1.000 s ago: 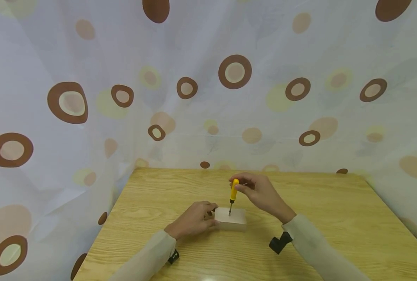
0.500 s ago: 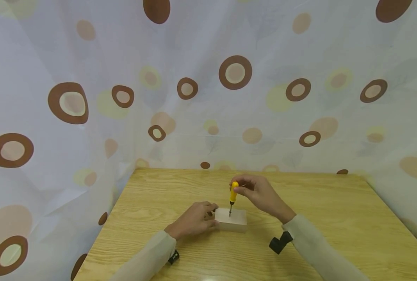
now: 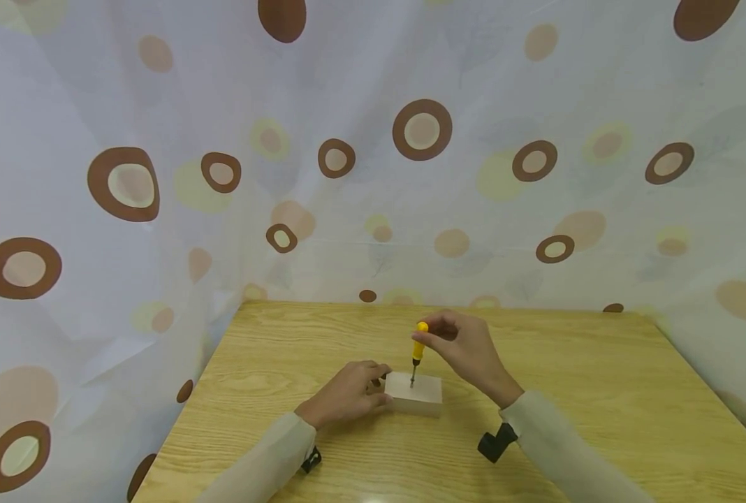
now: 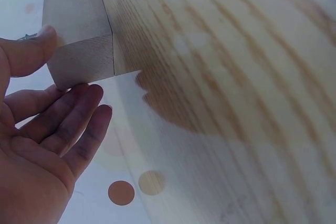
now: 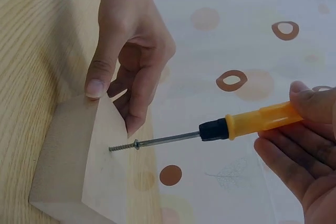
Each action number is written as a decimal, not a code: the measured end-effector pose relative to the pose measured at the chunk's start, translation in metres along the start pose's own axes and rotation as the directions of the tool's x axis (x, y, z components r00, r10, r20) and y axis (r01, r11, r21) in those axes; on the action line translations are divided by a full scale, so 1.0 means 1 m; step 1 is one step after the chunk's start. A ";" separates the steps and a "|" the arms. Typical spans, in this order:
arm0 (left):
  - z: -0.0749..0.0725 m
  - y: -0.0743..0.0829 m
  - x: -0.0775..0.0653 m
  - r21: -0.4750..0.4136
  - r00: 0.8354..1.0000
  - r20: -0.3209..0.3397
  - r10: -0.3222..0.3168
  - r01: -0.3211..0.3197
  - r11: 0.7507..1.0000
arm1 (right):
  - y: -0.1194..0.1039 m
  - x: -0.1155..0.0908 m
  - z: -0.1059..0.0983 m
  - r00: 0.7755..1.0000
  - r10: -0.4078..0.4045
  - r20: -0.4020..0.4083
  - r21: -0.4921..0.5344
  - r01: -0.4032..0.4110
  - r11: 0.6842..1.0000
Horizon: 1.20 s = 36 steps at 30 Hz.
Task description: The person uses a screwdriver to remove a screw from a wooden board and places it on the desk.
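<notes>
A pale wooden block (image 3: pixel 414 405) lies on the table. My left hand (image 3: pixel 346 392) grips its left end, the thumb on the near side and fingertips at the far side. Over the block, my right hand (image 3: pixel 469 355) pinches the yellow handle of a screwdriver (image 3: pixel 418 351) between thumb and fingers. In the right wrist view the screwdriver's shaft (image 5: pixel 173 139) meets the head of a screw (image 5: pixel 124 147). That screw stands out of the block's top face with its point in the wood and much of its thread showing.
The wood-grain table (image 3: pixel 555 377) reaches back to a white sheet (image 3: pixel 473 84) with brown and beige circles, which also hangs at both sides. Black wrist straps with small cameras (image 3: pixel 495 443) sit on the sleeves.
My right thumb has moved left across the screwdriver's handle, and the right wrist has shifted slightly left and down. The left hand and the block stay in place.
</notes>
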<state>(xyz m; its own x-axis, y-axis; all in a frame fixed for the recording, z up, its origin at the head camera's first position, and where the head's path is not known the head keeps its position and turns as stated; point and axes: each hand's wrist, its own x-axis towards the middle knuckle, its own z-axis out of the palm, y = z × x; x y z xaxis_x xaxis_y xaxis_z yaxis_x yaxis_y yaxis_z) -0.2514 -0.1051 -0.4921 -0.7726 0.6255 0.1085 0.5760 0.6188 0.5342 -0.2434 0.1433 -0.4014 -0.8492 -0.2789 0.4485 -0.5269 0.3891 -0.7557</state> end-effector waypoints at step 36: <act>-0.002 0.002 -0.001 0.000 1.000 -0.005 -0.009 0.009 1.000 | 0.009 0.000 -0.002 0.995 -0.009 0.097 0.101 -0.001 0.995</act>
<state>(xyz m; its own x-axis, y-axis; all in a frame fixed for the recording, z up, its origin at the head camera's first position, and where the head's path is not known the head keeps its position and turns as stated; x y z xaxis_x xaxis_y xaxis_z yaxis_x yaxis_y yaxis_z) -0.2499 -0.1050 -0.4893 -0.7790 0.6177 0.1076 0.5691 0.6244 0.5350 -0.2484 0.1483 -0.4074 -0.8370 -0.3663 0.4066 -0.5196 0.2987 -0.8005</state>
